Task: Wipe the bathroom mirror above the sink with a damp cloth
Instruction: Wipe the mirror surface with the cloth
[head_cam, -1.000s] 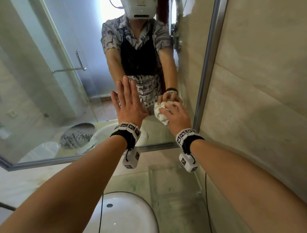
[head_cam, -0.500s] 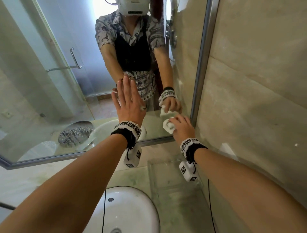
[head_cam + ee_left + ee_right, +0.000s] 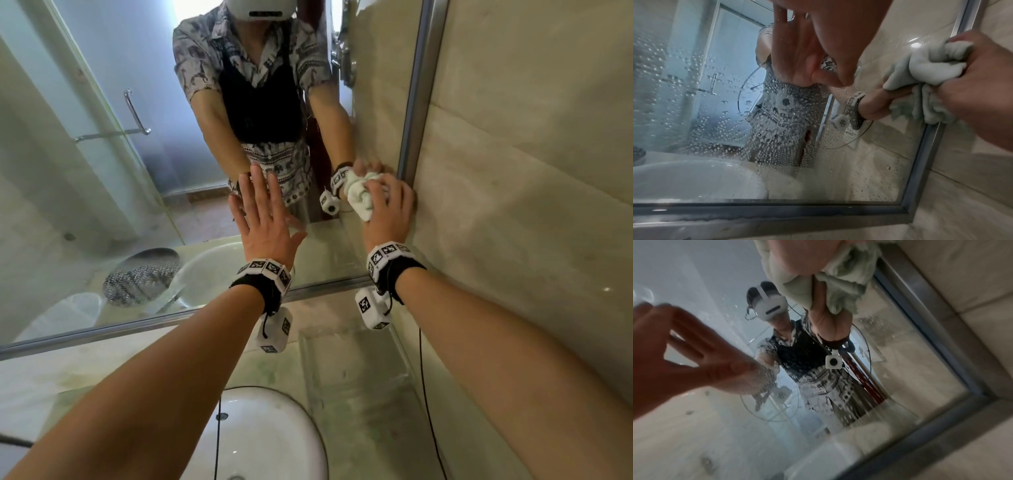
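The mirror (image 3: 102, 171) fills the wall ahead, edged by a metal frame (image 3: 416, 102). Water droplets speckle its lower glass (image 3: 766, 129) in the left wrist view. My left hand (image 3: 265, 219) lies flat on the glass with fingers straight and spread. My right hand (image 3: 388, 209) grips a bunched white cloth (image 3: 359, 197) and presses it on the glass beside the right frame edge. The cloth (image 3: 925, 73) shows crumpled in the left wrist view, and from the right wrist view it (image 3: 838, 280) bulges out under the fingers.
A white sink basin (image 3: 260, 442) sits below my arms on a greenish stone counter (image 3: 359, 394). A beige tiled wall (image 3: 531, 171) runs along the right. A thin black cable (image 3: 428, 394) hangs by that wall. The mirror reflects a glass shower door.
My right hand has slid the cloth from the mirror's lower right corner up along the right frame edge. The left hand has stayed flat on the glass.
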`<action>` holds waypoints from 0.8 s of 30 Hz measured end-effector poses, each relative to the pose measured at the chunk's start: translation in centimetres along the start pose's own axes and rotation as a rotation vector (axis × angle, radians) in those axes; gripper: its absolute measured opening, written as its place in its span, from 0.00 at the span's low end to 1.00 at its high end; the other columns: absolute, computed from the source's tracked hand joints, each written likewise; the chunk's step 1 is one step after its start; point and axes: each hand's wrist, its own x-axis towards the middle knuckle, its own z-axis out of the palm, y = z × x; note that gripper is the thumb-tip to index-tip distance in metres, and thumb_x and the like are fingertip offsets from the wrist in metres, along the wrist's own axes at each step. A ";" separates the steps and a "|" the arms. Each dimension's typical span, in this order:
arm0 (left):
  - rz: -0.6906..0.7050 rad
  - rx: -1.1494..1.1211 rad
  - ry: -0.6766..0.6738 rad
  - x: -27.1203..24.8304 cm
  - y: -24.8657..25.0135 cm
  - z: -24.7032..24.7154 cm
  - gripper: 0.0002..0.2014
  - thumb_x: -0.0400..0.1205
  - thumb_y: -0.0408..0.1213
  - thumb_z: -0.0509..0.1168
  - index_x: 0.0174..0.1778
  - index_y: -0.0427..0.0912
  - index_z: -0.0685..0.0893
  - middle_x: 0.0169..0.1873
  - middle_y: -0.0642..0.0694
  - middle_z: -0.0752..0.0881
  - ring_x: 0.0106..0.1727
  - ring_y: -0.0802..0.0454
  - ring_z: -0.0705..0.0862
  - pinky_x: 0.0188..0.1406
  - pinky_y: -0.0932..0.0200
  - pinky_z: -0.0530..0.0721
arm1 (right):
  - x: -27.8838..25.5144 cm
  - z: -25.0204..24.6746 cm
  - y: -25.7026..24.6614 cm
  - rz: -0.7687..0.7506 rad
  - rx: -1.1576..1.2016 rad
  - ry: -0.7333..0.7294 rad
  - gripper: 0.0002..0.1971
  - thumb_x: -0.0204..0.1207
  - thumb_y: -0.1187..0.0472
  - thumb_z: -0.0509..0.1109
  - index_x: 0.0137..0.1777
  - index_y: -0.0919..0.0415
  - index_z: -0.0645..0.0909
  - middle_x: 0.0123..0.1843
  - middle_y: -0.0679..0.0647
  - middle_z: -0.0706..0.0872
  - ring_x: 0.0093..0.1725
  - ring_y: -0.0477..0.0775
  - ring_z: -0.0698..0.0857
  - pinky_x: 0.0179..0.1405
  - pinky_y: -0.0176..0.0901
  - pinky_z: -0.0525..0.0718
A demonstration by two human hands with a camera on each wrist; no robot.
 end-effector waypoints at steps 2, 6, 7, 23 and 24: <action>-0.007 -0.004 0.014 0.1 0.1 0.4 0.62 0.72 0.64 0.73 0.86 0.35 0.41 0.85 0.31 0.46 0.85 0.30 0.45 0.83 0.30 0.44 | -1.6 0.8 0.6 0.012 -0.035 -0.066 0.24 0.59 0.65 0.78 0.58 0.51 0.82 0.66 0.52 0.80 0.64 0.59 0.72 0.59 0.45 0.74; 0.006 -0.002 0.033 0.1 0.1 0.8 0.61 0.71 0.64 0.73 0.86 0.35 0.43 0.85 0.29 0.48 0.85 0.29 0.47 0.83 0.30 0.44 | -6.1 2.8 2.4 0.070 -0.033 -0.199 0.23 0.59 0.66 0.77 0.56 0.52 0.83 0.63 0.52 0.81 0.63 0.60 0.72 0.55 0.49 0.78; 0.007 -0.003 0.039 0.1 0.0 0.9 0.61 0.71 0.64 0.73 0.86 0.34 0.43 0.85 0.29 0.48 0.85 0.29 0.47 0.83 0.29 0.45 | -7.5 3.4 2.7 0.089 -0.023 -0.204 0.21 0.60 0.68 0.77 0.55 0.54 0.84 0.61 0.53 0.82 0.61 0.60 0.73 0.53 0.50 0.79; 0.008 0.009 0.052 0.1 0.1 0.9 0.63 0.67 0.67 0.73 0.85 0.32 0.49 0.83 0.27 0.55 0.84 0.27 0.54 0.81 0.27 0.52 | -11.4 5.3 -1.6 0.954 0.599 -0.322 0.17 0.67 0.71 0.70 0.54 0.57 0.75 0.56 0.57 0.80 0.50 0.57 0.80 0.47 0.43 0.76; 0.007 0.012 0.046 0.0 0.1 0.7 0.62 0.67 0.68 0.72 0.85 0.32 0.49 0.84 0.28 0.55 0.84 0.28 0.53 0.81 0.28 0.52 | -11.3 4.9 -1.4 0.958 0.617 -0.338 0.16 0.67 0.70 0.72 0.53 0.56 0.75 0.54 0.56 0.82 0.49 0.56 0.81 0.45 0.41 0.75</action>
